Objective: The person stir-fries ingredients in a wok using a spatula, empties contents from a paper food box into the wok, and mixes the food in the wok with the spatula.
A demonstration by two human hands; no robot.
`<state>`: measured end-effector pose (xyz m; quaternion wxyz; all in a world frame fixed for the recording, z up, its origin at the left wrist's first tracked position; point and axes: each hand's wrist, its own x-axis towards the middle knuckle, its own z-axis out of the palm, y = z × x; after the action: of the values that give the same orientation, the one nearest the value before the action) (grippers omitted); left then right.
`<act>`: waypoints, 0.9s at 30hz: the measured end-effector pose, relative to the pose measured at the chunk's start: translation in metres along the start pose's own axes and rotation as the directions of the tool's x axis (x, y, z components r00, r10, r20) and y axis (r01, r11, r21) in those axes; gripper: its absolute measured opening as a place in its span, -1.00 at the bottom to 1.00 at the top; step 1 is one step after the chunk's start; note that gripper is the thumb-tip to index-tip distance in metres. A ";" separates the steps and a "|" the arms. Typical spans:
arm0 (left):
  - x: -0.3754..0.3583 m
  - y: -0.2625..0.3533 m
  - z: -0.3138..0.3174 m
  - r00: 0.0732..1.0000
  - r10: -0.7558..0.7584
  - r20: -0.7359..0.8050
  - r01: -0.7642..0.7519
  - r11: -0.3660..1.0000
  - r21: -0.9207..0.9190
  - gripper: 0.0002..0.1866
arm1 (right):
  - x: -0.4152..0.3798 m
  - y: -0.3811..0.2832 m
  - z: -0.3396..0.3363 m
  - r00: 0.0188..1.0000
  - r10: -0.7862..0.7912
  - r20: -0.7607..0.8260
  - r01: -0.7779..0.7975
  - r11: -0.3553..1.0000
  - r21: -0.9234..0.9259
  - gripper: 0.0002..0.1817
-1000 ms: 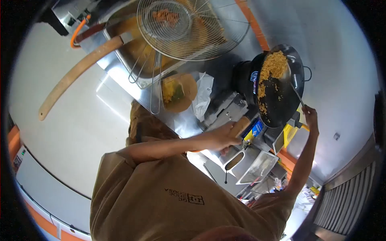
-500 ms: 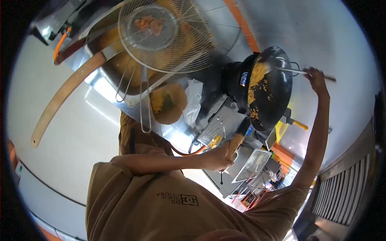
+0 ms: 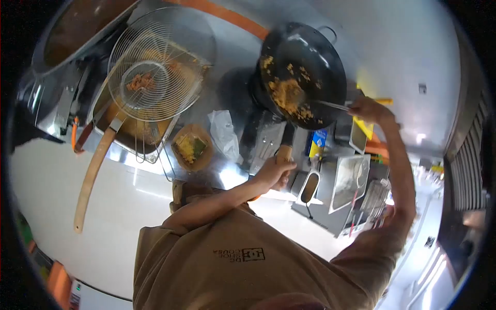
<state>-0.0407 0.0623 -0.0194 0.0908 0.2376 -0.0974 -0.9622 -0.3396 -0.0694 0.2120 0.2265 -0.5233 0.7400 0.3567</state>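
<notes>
My left hand (image 3: 274,173) is wrapped round the wooden handle (image 3: 283,153) of a black wok (image 3: 318,57). Inside the wok, loose yellow-orange grains that look like fried rice (image 3: 284,94) lie mostly toward the near left side, with bits scattered up the wall. At the wok's right, my right hand (image 3: 371,110) grips the thin metal handle of a ladle or spatula (image 3: 332,105). Its head is down among the grains, so its exact shape cannot be made out.
A large wire strainer (image 3: 199,49) lies over a steel tray (image 3: 168,129) of brownish liquid. Near it are a brown paper bowl (image 3: 207,137) with yellow food and something green, and a white plastic bag (image 3: 225,137). Steel containers (image 3: 338,194) stand right of my left hand.
The wok, steeply tilted before, now faces up more. The grains have gathered lower in it, and the utensil's head has come down among them. My view has shifted too.
</notes>
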 end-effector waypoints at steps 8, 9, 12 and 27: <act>0.005 0.003 -0.007 0.998 0.050 -0.034 -0.048 0.997 0.057 -0.75 | -0.045 0.022 0.041 0.982 -0.173 -0.077 0.173 0.985 -0.003 -0.59; 0.008 0.000 -0.006 0.998 0.052 -0.042 -0.050 0.998 0.041 -0.75 | -0.036 0.003 0.062 0.922 -0.186 -0.341 0.195 0.981 -0.008 -0.60; 0.008 -0.003 0.000 0.999 0.031 -0.026 -0.029 0.999 0.040 -0.75 | 0.018 -0.008 0.103 0.763 -0.318 -0.563 0.277 0.947 -0.160 -0.64; -0.004 0.020 -0.005 0.996 -0.011 -0.088 0.021 0.994 0.111 -0.76 | -0.016 0.016 0.034 0.857 -0.209 -0.471 0.192 0.978 -0.085 -0.73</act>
<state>-0.0328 0.0434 -0.0173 0.0738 0.2849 -0.1451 -0.9446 -0.3500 -0.0304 0.2064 0.0636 -0.6729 0.7081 0.2042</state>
